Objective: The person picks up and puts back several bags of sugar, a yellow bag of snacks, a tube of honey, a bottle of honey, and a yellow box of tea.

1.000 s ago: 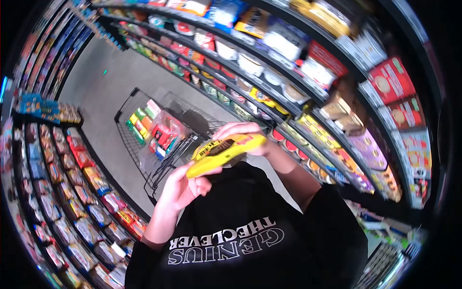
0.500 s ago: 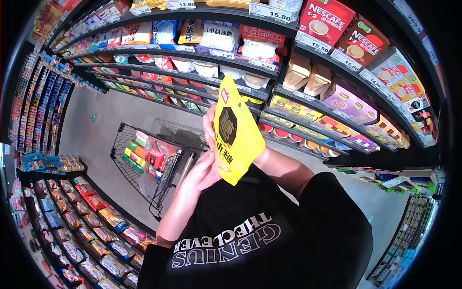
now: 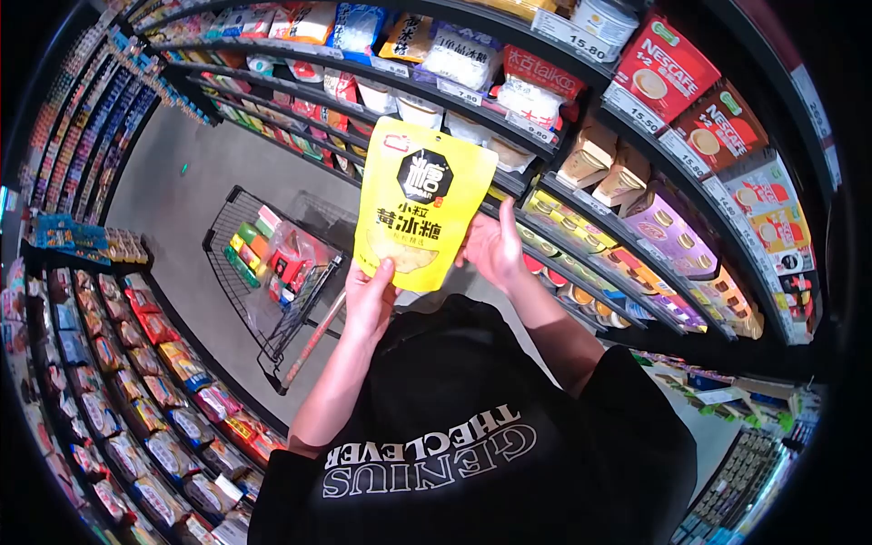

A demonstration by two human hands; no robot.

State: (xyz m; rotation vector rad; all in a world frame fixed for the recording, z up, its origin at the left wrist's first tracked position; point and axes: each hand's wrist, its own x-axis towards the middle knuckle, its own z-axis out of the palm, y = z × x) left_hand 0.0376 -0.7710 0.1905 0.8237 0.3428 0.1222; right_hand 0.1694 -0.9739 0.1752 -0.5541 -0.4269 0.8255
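A yellow pouch of rock sugar (image 3: pixel 400 215) is held upright in front of my chest, its printed front facing me. My left hand (image 3: pixel 371 295) is closed on its lower left corner, thumb pressed on the front and fingers behind. Beside the pouch's right edge is my right hand (image 3: pixel 497 245), thumb raised and apart from the fingers, whose tips are right at the edge and partly hidden by it.
A shopping cart (image 3: pixel 304 218) with several packaged goods stands on the floor ahead to the left. Shelves of sugar bags (image 3: pixel 461 56) and coffee boxes (image 3: pixel 668 73) run along the far and right sides. Packaged snacks (image 3: pixel 163 313) fill racks at lower left.
The pouch has turned from a slanted angle to face me squarely. My right hand has come out from behind it to its right side, its thumb now free.
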